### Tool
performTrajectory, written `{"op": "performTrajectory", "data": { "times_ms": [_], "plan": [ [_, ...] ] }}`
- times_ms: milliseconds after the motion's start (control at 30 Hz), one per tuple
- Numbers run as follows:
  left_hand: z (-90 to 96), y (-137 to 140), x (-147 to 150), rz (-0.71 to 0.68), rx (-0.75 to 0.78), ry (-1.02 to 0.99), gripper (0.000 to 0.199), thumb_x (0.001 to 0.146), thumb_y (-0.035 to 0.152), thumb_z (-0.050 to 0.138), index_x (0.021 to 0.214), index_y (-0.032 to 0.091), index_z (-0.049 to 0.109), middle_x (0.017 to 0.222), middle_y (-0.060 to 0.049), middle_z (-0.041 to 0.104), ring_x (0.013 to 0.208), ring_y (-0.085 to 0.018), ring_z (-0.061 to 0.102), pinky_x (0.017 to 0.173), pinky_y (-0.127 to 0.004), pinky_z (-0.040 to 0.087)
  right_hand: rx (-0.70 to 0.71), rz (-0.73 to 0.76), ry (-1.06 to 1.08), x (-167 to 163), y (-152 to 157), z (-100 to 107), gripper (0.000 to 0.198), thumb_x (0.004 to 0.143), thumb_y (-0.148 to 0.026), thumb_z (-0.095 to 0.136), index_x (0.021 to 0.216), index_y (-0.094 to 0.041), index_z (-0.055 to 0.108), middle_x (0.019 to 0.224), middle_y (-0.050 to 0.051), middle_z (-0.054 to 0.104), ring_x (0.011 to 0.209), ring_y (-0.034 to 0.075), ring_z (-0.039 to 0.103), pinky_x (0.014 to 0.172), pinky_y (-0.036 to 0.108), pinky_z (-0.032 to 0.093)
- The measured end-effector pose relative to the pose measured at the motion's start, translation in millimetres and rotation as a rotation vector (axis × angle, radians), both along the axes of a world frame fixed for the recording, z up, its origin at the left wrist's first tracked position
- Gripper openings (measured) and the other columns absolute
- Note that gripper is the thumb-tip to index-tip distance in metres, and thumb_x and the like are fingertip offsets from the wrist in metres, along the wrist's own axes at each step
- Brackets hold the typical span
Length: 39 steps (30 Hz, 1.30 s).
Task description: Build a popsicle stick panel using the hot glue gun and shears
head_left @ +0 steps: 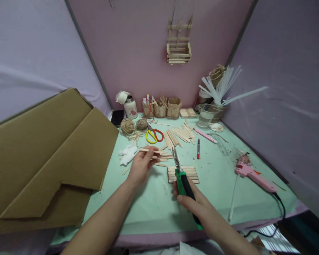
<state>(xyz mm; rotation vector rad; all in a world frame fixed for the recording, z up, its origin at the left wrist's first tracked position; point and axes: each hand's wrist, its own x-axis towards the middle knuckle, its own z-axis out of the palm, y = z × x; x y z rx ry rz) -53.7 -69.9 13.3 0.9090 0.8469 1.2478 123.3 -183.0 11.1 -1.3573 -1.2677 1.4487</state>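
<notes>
My left hand (145, 163) pinches a thin wooden craft stick (159, 151) above the table, its free end pointing right. In my right hand (192, 203) are green-and-black handled snips (183, 180), their blades parted a little and pointing up and away, close to the stick's end. Beneath the snips lies a small flat panel of craft sticks (192, 174) set side by side, partly covered by the tool and hand. Loose sticks (184, 134) are spread just beyond my hands.
Yellow-and-red scissors (154, 136), twine balls (127, 126) and a crumpled white tissue (128, 154) lie left of centre. At right rest a pink glue gun (255, 177) with a cord, a red marker (198, 148) and a pink cutter (206, 136). Folded cardboard (55, 148) covers the left side.
</notes>
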Motion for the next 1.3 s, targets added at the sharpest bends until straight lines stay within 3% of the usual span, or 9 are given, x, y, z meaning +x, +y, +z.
{"op": "performTrajectory", "data": {
  "times_ms": [133, 233, 433, 633, 733, 900, 1100, 1200, 1300],
  "plan": [
    [4.3, 16.1, -18.2, 0.120, 0.047, 0.053, 0.035, 0.079, 0.049, 0.067, 0.072, 0.018, 0.051, 0.076, 0.000, 0.057, 0.071, -0.011, 0.056, 0.066, -0.024, 0.049, 0.138, -0.099, -0.242, 26.9, 7.7, 2.2, 0.049, 0.082, -0.047, 0.056, 0.124, -0.021, 0.050, 0.109, 0.009, 0.062, 0.103, 0.028, 0.059, 0.096, 0.044, 0.044],
    [1.8, 24.7, -29.3, 0.070, 0.038, 0.339, 0.027, 0.084, 0.044, 0.058, 0.076, 0.020, 0.049, 0.059, 0.006, 0.042, 0.051, -0.009, 0.038, 0.053, -0.022, 0.036, 0.186, -0.221, -0.399, 44.9, 12.2, -1.4, 0.068, 0.080, -0.052, 0.058, 0.137, -0.021, 0.038, 0.124, 0.013, 0.058, 0.113, 0.031, 0.056, 0.101, 0.050, 0.041],
    [-8.0, 29.4, -31.9, 0.138, 0.348, 1.079, 0.017, 0.088, 0.033, 0.047, 0.077, 0.021, 0.054, 0.073, 0.000, 0.055, 0.073, -0.017, 0.049, 0.068, -0.027, 0.036, 0.208, -0.252, -0.466, 54.8, 9.0, -13.3, 0.072, 0.079, -0.052, 0.058, 0.140, -0.021, 0.037, 0.131, 0.016, 0.056, 0.119, 0.033, 0.056, 0.103, 0.052, 0.041],
    [-5.1, 49.6, -38.4, 0.109, 0.235, 1.344, 0.018, 0.083, 0.032, 0.049, 0.071, 0.020, 0.054, 0.073, -0.003, 0.061, 0.068, -0.018, 0.052, 0.062, -0.028, 0.034, 0.216, -0.191, -0.487, 51.1, 9.1, -14.7, 0.071, 0.080, -0.050, 0.057, 0.141, -0.021, 0.035, 0.137, 0.015, 0.052, 0.125, 0.032, 0.052, 0.107, 0.051, 0.039],
    [5.1, 59.4, -41.2, -0.070, 0.232, 1.551, 0.019, 0.080, 0.032, 0.053, 0.066, 0.020, 0.055, 0.069, -0.005, 0.060, 0.063, -0.018, 0.050, 0.058, -0.028, 0.031, 0.233, -0.169, -0.493, 49.6, 10.5, -13.6, 0.070, 0.081, -0.049, 0.055, 0.142, -0.020, 0.035, 0.136, 0.015, 0.053, 0.124, 0.031, 0.053, 0.106, 0.050, 0.040],
    [19.6, 63.9, -40.7, -0.425, 0.334, 1.585, 0.011, 0.072, 0.027, 0.061, 0.076, 0.022, 0.069, 0.079, -0.006, 0.065, 0.075, -0.021, 0.056, 0.067, -0.029, 0.037, 0.248, -0.168, -0.489, 52.2, 9.9, -16.7, 0.068, 0.082, -0.047, 0.055, 0.142, -0.023, 0.035, 0.136, 0.012, 0.053, 0.122, 0.030, 0.054, 0.105, 0.048, 0.042],
    [-1.1, 85.7, -31.6, -0.258, 0.494, 1.540, 0.030, 0.077, 0.016, 0.053, 0.100, 0.020, 0.072, 0.093, -0.010, 0.060, 0.089, -0.024, 0.054, 0.082, -0.035, 0.040, 0.203, -0.143, -0.470, 54.5, 9.9, -20.8, 0.069, 0.082, -0.049, 0.053, 0.142, -0.021, 0.035, 0.136, 0.014, 0.054, 0.124, 0.030, 0.054, 0.106, 0.050, 0.040],
    [-19.4, 98.6, -25.7, -0.307, 0.581, 1.496, 0.023, 0.075, 0.016, 0.058, 0.091, 0.020, 0.074, 0.096, -0.010, 0.057, 0.097, -0.026, 0.050, 0.088, -0.037, 0.039, 0.186, -0.116, -0.458, 53.6, 9.5, -21.6, 0.070, 0.082, -0.050, 0.052, 0.142, -0.019, 0.033, 0.141, 0.015, 0.049, 0.129, 0.030, 0.049, 0.110, 0.050, 0.036],
    [-20.6, 101.2, -22.4, -0.270, 0.595, 1.421, 0.008, 0.073, 0.018, 0.063, 0.077, 0.019, 0.071, 0.097, -0.009, 0.058, 0.099, -0.026, 0.050, 0.091, -0.039, 0.039, 0.166, -0.100, -0.444, 52.8, 8.0, -22.3, 0.072, 0.083, -0.050, 0.050, 0.143, -0.017, 0.031, 0.145, 0.017, 0.045, 0.133, 0.031, 0.045, 0.112, 0.052, 0.032]
  ]
}}
